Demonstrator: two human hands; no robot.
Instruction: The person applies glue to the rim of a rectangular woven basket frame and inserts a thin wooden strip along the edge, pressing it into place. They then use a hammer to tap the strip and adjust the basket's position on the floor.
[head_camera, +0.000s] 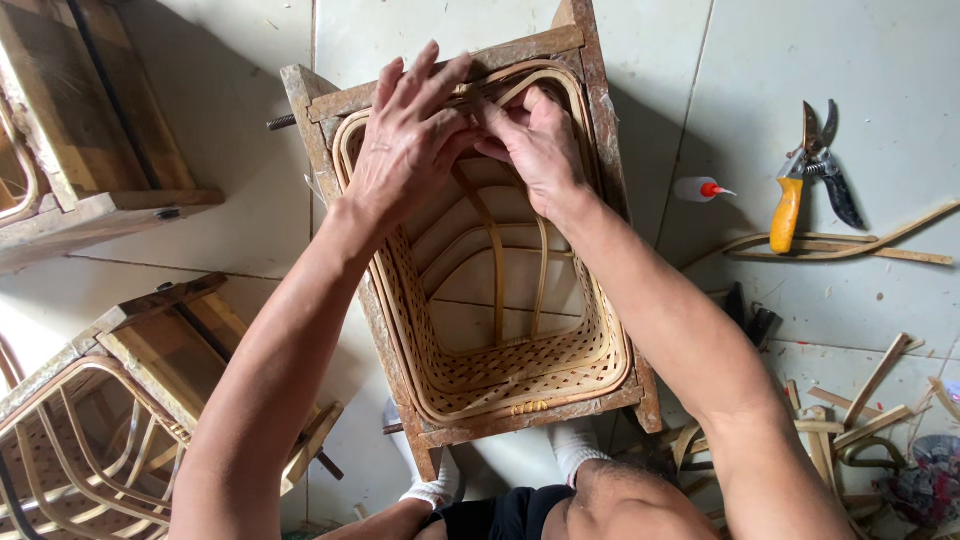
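A woven rattan basket (500, 375) sits inside a worn wooden frame (610, 150) on the tiled floor between my feet. My left hand (405, 140) rests at the far rim of the basket, fingers spread and pressing on the cane. Right beside it my right hand (540, 145) pinches a thin cane strip (492, 260) at the same far rim. Both hands touch each other there. Curved cane ribs run down the basket's inside.
Pruning shears with a yellow handle (800, 185) lie on the floor at the right, near a small glue bottle with a red tip (700, 188). Cane offcuts (850, 245) are scattered at the right. Other wooden frames (90, 130) and an unfinished basket (90, 430) stand at the left.
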